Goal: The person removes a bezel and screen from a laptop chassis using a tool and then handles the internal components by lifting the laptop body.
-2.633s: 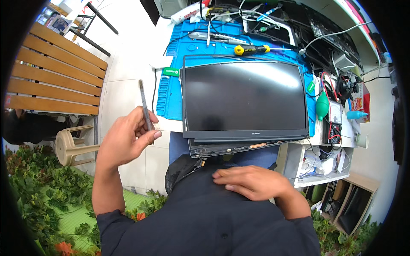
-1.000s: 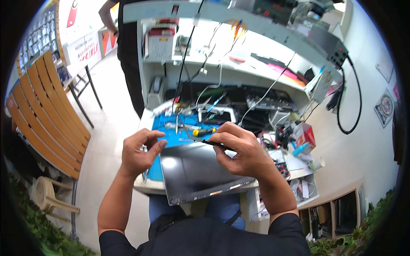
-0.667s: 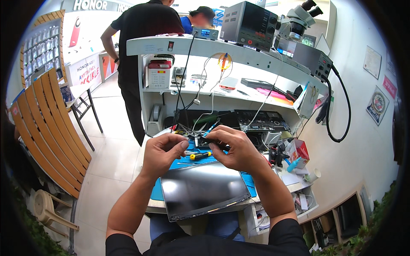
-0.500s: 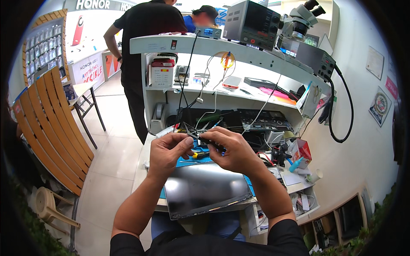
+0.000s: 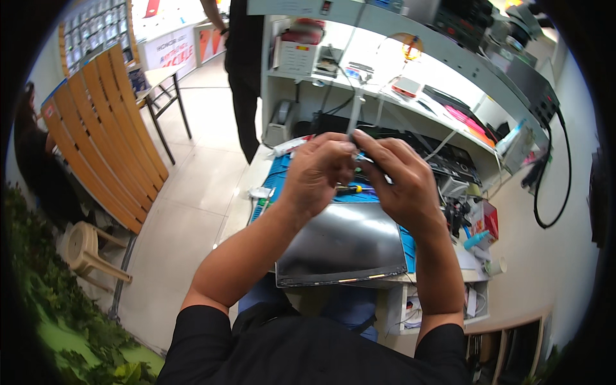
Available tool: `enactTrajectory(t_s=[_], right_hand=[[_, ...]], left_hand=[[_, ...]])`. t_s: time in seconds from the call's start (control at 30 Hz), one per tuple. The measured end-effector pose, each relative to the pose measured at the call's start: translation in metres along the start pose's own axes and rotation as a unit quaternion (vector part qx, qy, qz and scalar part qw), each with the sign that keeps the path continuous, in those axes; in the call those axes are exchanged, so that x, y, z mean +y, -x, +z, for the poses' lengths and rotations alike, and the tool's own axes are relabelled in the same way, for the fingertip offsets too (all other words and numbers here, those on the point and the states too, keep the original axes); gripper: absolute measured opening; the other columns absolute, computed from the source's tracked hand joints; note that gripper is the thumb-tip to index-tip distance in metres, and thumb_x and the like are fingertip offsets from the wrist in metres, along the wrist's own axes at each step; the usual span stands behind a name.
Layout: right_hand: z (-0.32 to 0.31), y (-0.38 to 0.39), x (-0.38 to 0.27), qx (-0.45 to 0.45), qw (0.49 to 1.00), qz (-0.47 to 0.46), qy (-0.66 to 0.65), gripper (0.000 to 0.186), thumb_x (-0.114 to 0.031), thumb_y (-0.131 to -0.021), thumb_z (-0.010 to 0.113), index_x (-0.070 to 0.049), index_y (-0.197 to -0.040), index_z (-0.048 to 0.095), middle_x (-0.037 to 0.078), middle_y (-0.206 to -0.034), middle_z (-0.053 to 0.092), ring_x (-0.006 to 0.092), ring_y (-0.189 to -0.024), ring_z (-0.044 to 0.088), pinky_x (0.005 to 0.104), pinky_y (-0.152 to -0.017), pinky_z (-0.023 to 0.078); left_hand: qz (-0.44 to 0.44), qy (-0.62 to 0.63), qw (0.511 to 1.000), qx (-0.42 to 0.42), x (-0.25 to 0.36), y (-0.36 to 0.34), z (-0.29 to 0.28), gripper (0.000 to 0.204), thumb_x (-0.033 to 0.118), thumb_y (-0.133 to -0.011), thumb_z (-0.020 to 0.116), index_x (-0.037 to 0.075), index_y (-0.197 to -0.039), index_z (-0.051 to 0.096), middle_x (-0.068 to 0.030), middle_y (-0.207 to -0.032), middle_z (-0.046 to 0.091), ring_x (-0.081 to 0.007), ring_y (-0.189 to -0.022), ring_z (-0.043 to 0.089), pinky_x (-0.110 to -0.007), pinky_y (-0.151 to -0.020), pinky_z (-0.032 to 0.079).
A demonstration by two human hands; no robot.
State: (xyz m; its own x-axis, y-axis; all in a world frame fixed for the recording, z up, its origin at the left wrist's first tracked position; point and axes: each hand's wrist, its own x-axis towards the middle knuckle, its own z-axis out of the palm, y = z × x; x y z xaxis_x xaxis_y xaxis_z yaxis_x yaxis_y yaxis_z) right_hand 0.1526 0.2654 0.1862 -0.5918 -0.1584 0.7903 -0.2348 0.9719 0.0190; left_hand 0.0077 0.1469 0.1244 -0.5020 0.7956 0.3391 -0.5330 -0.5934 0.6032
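Note:
My left hand (image 5: 319, 172) and my right hand (image 5: 404, 183) meet above the bench, fingers pinched close together. Between the fingertips is a small dark item, blurred and mostly covered, so its kind does not show. A pale narrow strip (image 5: 356, 114) rises just beyond the fingers; whether it is held or lies behind them I cannot tell. Below my wrists a dark, glossy laptop screen panel (image 5: 346, 240) rests at the bench's front edge, partly on a blue work mat (image 5: 409, 247). A tool with a yellow and black handle (image 5: 350, 190) lies behind the panel.
Beyond my right hand lies an opened laptop body (image 5: 459, 160). A red and white box (image 5: 484, 221), a light-blue bottle (image 5: 476, 240) and an open drawer (image 5: 471, 301) are at the right. A shelf (image 5: 385, 122) spans the back. A plastic stool (image 5: 83, 247) stands left.
The view has shifted, so the bench appears further right and higher. My hands have drawn closer together, the left now touching or almost touching the right. The dark item in my right fingers is less visible.

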Motion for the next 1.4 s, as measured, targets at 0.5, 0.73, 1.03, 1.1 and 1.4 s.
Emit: enactTrajectory(t_s=[0.5,0.73,1.03,1.1,1.4], right_hand=[[-0.060,0.090,-0.032,-0.026,0.989,-0.041,0.140,0.047,-0.011,-0.082,0.084,-0.006,-0.128,0.079,0.007,-0.101,0.070,0.0254,-0.081,0.068,0.0368,-0.063,0.056],[-0.090,0.135,-0.042,-0.036,0.974,-0.006,0.222,0.049,-0.015,-0.087,0.085,-0.020,-0.134,0.075,0.006,-0.109,0.069,0.0249,-0.083,0.067,0.0360,-0.063,0.055],[-0.094,0.157,-0.025,-0.028,0.974,0.010,0.225,0.046,-0.013,-0.081,0.083,-0.010,-0.127,0.081,0.006,-0.103,0.070,0.0204,-0.081,0.067,0.0322,-0.064,0.054],[-0.097,0.166,-0.026,-0.008,0.975,0.025,0.220,0.048,-0.013,-0.080,0.082,-0.010,-0.128,0.081,0.005,-0.103,0.070,0.0190,-0.080,0.067,0.0308,-0.063,0.053],[-0.141,0.214,-0.030,-0.013,0.946,0.072,0.316,0.049,-0.015,-0.080,0.084,-0.017,-0.129,0.082,0.000,-0.100,0.067,0.0153,-0.079,0.062,0.0276,-0.061,0.049]], left_hand=[[-0.309,0.125,0.921,-0.201,-0.059,0.028,0.027,0.009,0.008,-0.087,0.071,0.006,-0.089,0.062,0.0008,-0.074,0.058,-0.0057,-0.058,0.045,-0.023,-0.053,0.033],[-0.334,0.041,0.892,-0.301,-0.089,0.020,0.040,0.016,0.007,-0.088,0.078,0.000,-0.101,0.071,-0.0012,-0.086,0.071,-0.0080,-0.078,0.064,-0.023,-0.073,0.051],[-0.219,-0.121,0.922,-0.295,-0.108,0.010,0.035,0.016,0.012,-0.091,0.082,0.003,-0.097,0.070,0.0016,-0.086,0.070,-0.0034,-0.079,0.062,-0.022,-0.070,0.048],[-0.265,-0.070,0.918,-0.288,-0.113,0.008,0.049,0.015,0.011,-0.093,0.081,0.003,-0.096,0.069,0.0008,-0.087,0.071,-0.0032,-0.079,0.063,-0.021,-0.069,0.048],[-0.395,-0.101,0.807,-0.427,-0.153,-0.040,0.084,0.014,0.007,-0.095,0.080,0.001,-0.104,0.072,0.0002,-0.097,0.073,-0.0055,-0.085,0.065,-0.024,-0.074,0.051]])
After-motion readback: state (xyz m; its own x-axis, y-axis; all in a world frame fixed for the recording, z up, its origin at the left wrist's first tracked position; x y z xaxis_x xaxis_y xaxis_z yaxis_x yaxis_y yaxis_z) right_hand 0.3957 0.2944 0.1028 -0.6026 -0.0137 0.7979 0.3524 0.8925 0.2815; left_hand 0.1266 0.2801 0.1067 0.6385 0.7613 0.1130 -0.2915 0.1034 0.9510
